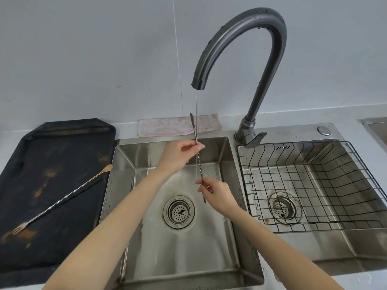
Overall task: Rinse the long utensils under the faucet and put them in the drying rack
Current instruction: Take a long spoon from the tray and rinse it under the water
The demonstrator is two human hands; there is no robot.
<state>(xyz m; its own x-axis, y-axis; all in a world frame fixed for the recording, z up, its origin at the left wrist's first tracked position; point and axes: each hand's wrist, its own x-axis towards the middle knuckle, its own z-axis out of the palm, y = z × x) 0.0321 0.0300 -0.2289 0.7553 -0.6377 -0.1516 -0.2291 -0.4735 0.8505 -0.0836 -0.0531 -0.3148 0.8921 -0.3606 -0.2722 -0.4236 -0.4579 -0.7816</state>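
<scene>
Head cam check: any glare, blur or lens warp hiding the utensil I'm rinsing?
Head view: wide-angle warp bends the faucet and sink edges; soft even light, mild sheen on steel, no harsh glare; the dark utensil reads sharp, the thin water stream faint against the wall.

Two bare forearms reach in from the lower edge of the view, one on each side of the sink drain (179, 212). No sleeve covers either arm as far as the frame shows. The left hand (180, 152), on the far side of the drain, carries no ring, watch or band at the wrist. The right hand (217, 195), just right of the drain, is likewise unadorned. Both have slim fingers with short, unpainted nails.
</scene>
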